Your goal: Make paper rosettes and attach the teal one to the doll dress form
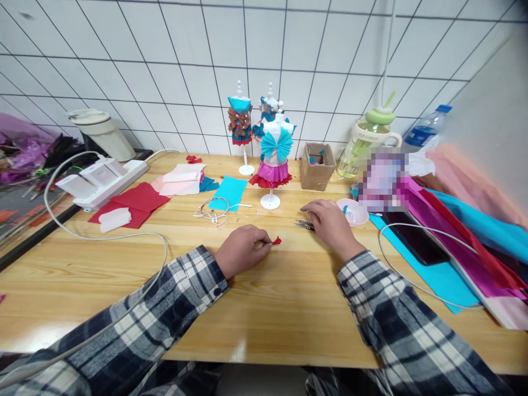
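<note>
Left hand point(243, 250): fingertips pinching red crinkled scrap point(276, 241), mid-table point(268, 308) between front and back edges | right hand point(332, 223): over scissors point(304, 224), grip can't tell | risk: hard pinch could crush scrap — rightward sweep could tip pink bowl point(358, 215)

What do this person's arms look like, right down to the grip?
The left sleeve and right sleeve are plaid, dark navy, grey and white. The left cuff has a dark button. The left grip and right grip are ungloved hands.
</note>
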Demonstrator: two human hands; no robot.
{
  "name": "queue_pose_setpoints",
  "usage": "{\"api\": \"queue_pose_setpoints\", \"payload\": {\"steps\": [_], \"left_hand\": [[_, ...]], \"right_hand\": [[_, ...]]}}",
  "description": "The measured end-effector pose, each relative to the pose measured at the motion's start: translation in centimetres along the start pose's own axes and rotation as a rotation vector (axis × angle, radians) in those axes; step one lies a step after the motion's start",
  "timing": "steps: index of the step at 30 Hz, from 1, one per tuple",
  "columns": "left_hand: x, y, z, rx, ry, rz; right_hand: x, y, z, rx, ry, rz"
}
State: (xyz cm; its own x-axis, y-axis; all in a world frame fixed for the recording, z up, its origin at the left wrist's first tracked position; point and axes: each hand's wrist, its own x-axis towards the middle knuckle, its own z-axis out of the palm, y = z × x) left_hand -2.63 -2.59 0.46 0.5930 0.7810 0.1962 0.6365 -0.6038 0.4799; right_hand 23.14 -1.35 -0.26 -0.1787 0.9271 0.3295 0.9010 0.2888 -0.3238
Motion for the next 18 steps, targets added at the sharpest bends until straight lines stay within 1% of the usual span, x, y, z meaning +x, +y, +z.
{"api": "queue_pose_setpoints", "payload": {"steps": [2,5,8,11,13,18], "left_hand": [[0.0,0.0,0.1,-0.004,-0.021,-0.011],[0.1,-0.3,0.1,-0.013,-0.027,-0.034],[0.1,-0.6,0.1,-0.026,-0.027,-0.058],[0.1,-0.8,0.0,-0.025,-0.031,-0.062],[0.1,-0.9,0.0,-0.022,-0.031,-0.059],[0.1,-0.8,0.1,-0.044,-0.019,-0.068]], "right_hand": [[0.5,0.5,0.2,-0.055,-0.066,-0.060],[1.0,0.3,0.4,-0.114,-0.149,-0.135],[1.4,-0.1,0.2,-0.129,-0.199,-0.164],[1.4,-0.1,0.1,-0.120,-0.215,-0.160],[1.2,-0.2,0.4,-0.113,-0.206,-0.112],[0.4,-0.7,1.7,-0.041,-0.061,0.179]]}}
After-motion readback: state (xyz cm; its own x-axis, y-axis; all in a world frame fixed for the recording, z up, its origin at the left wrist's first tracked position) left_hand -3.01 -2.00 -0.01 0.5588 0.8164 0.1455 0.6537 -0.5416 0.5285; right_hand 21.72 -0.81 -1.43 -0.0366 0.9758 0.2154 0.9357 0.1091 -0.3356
